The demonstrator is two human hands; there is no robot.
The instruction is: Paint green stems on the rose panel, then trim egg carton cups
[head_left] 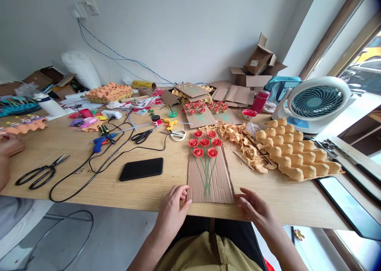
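A brown cardboard panel (pixel 210 175) lies at the table's near edge, with several red paper roses (pixel 204 142) glued at its top and green stems drawn below. My left hand (pixel 173 207) rests at the panel's lower left corner, its fingers curled against the edge. My right hand (pixel 254 208) lies just right of the lower right corner, fingers loosely bent and touching the table. Neither hand visibly holds a tool.
A black phone (pixel 141 169) lies left of the panel. An egg tray (pixel 294 152) and cut scraps (pixel 244 142) sit to the right, a fan (pixel 315 102) behind. Scissors (pixel 41 173), glue guns (pixel 99 142) and cables sit left. Another person's hand (pixel 8 148) is at far left.
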